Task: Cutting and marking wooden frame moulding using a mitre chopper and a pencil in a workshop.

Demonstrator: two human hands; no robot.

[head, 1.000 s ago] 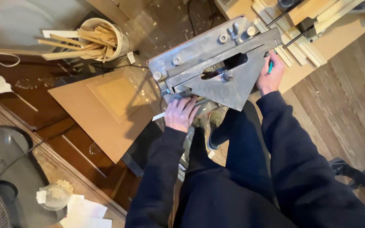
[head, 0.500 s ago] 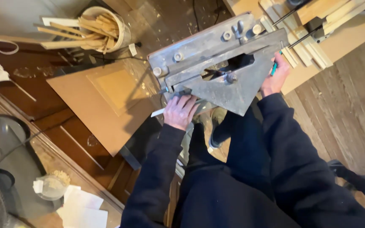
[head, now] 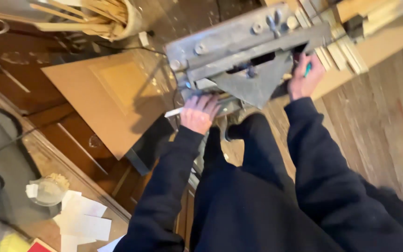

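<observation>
Grey metal jig (head: 248,51), triangular plate beneath: my left hand (head: 199,112) pressed flat, fingers spread; right hand (head: 304,79) gripped a teal pen (head: 307,70).

The room is dim and the light is warm and soft. The whole picture is blurry, as if the camera moved. The metal machine (head: 250,51) shines pale grey and throws a dark shadow on the brown board (head: 113,95). The dark sleeves show almost no detail. Things at the edges look smeared and stretched.
</observation>
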